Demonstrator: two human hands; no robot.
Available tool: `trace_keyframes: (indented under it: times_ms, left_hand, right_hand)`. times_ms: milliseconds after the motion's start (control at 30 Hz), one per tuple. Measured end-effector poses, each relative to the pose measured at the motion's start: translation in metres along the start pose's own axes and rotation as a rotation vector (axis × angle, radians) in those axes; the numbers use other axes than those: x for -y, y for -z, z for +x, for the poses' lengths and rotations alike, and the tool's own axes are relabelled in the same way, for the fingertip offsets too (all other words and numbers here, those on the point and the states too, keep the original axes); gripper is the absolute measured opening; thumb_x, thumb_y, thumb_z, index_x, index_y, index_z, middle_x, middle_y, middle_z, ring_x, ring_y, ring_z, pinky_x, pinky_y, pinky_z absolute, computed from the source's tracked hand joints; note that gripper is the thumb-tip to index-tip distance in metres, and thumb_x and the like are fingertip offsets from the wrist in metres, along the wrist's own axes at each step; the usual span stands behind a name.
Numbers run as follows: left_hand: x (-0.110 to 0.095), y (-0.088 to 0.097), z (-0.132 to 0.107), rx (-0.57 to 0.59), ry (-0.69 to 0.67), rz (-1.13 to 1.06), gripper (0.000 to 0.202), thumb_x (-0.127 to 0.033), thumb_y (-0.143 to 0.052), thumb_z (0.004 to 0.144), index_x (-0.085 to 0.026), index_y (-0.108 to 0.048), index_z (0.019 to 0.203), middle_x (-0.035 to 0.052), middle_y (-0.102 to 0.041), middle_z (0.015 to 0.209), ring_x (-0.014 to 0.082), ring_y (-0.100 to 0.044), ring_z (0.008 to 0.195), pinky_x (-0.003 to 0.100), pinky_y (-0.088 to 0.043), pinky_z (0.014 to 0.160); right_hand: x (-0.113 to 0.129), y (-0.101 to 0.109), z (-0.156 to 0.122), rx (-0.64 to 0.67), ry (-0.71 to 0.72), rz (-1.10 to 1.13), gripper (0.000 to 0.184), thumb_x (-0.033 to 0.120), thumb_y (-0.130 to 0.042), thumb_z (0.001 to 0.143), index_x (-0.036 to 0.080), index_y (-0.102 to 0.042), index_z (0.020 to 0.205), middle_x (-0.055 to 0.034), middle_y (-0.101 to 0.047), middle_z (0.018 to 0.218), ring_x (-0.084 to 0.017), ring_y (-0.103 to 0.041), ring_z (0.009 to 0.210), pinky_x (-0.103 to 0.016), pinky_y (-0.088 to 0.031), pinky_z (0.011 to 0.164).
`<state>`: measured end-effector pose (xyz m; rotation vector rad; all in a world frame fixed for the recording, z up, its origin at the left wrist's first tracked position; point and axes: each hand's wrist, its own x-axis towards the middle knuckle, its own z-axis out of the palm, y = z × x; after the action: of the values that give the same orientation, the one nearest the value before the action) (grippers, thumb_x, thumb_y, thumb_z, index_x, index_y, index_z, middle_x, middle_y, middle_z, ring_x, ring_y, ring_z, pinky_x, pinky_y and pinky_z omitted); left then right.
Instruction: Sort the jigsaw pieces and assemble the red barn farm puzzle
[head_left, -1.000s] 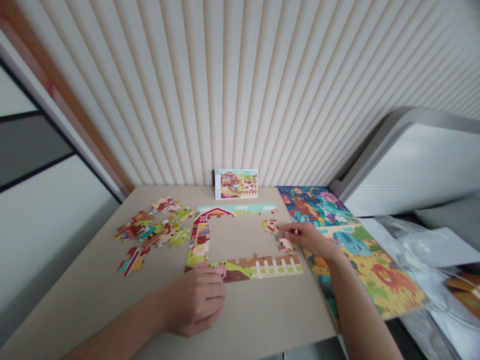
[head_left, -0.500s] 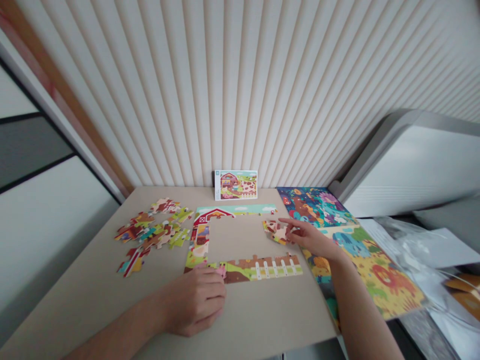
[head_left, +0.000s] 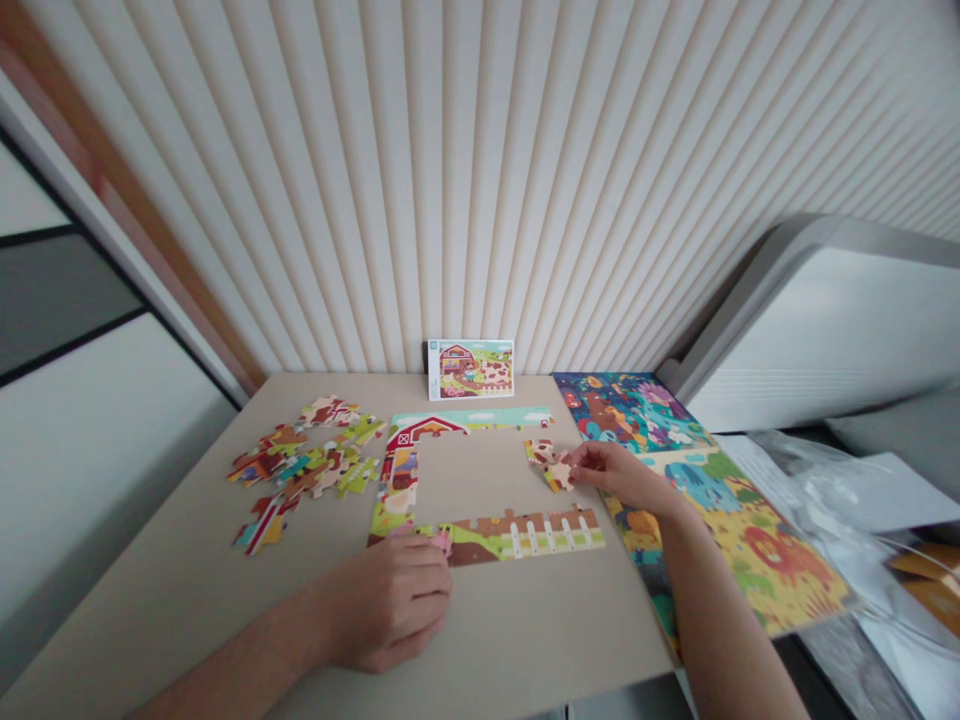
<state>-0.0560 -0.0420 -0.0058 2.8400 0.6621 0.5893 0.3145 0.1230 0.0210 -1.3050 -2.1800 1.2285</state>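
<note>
My right hand [head_left: 611, 472] pinches the edge of a cow-patterned jigsaw puzzle piece [head_left: 559, 472] with thumb and fingertips. Another brown-and-cream piece [head_left: 537, 452] touches it on the upper left. Around them lies a partly joined puzzle frame: a sky strip with a red barn roof [head_left: 431, 428], a left side, and a bottom strip with a white fence [head_left: 551, 534]. My left hand [head_left: 401, 600] rests curled on the table at the frame's lower left corner, covering part of it. Whatever its fingers hold, if anything, is hidden.
Loose puzzle pieces [head_left: 315, 460] lie piled on the left of the table [head_left: 187, 570]. A small picture box [head_left: 472, 370] stands upright at the back against a pleated curtain. Two finished animal puzzles [head_left: 742, 520] cover the right edge, beside papers and plastic wrapping [head_left: 817, 490].
My right index finger has curled in from stretched out, and the fingertips now grip the cow-patterned jigsaw puzzle piece, which has turned slightly. My left hand has stayed in place.
</note>
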Motion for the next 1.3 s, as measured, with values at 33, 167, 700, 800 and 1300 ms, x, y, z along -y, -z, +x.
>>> trace_keyframes:
  times_ms: [33,167,700,800,1300]
  left_hand:
    - [0.0,-0.001,0.0,0.004,0.006,-0.002,0.004,-0.019,-0.057,0.09,-0.019,-0.061,0.09,0.0053,-0.068,0.089,0.0211,-0.06,0.089,0.044,-0.044,0.098]
    - [0.0,-0.001,-0.001,0.009,0.009,-0.005,0.004,-0.019,-0.057,0.089,-0.019,-0.061,0.091,0.0057,-0.068,0.089,0.021,-0.06,0.089,0.043,-0.045,0.098]
    - [-0.001,0.001,0.001,-0.024,-0.003,0.019,0.004,-0.018,-0.057,0.088,-0.019,-0.061,0.089,0.0049,-0.068,0.089,0.0206,-0.06,0.09,0.042,-0.046,0.098]
    - [0.0,0.0,0.001,-0.014,-0.003,0.014,0.003,-0.018,-0.058,0.088,-0.02,-0.061,0.089,0.0053,-0.068,0.089,0.0206,-0.06,0.089,0.041,-0.047,0.096]
    - [0.0,0.001,0.002,-0.007,-0.016,0.037,0.001,-0.019,-0.059,0.088,-0.02,-0.06,0.088,0.0044,-0.068,0.087,0.0207,-0.06,0.088,0.041,-0.046,0.095]
  right_hand:
    - [-0.001,0.0,0.0,-0.009,-0.003,-0.002,0.031,0.051,-0.07,0.083,0.021,-0.069,0.086,-0.0053,-0.07,0.083,-0.021,-0.063,0.08,-0.03,-0.049,0.067]
    - [-0.004,-0.001,0.002,-0.008,0.008,0.037,0.032,0.049,-0.072,0.082,0.019,-0.07,0.093,-0.0042,-0.068,0.082,-0.019,-0.061,0.078,-0.029,-0.047,0.065]
    - [0.006,-0.007,0.003,-0.145,0.02,0.057,0.036,0.055,-0.066,0.087,0.02,-0.061,0.083,-0.0043,-0.071,0.079,-0.018,-0.065,0.076,-0.03,-0.051,0.069]
    - [0.007,-0.008,0.005,-0.176,0.028,0.168,0.039,0.053,-0.068,0.085,0.019,-0.065,0.106,-0.0015,-0.067,0.08,-0.017,-0.064,0.075,-0.032,-0.055,0.071]
    - [0.011,-0.006,0.001,0.002,-0.022,0.211,0.044,0.056,-0.066,0.086,0.018,-0.069,0.107,-0.0038,-0.073,0.083,-0.017,-0.066,0.065,-0.03,-0.052,0.064]
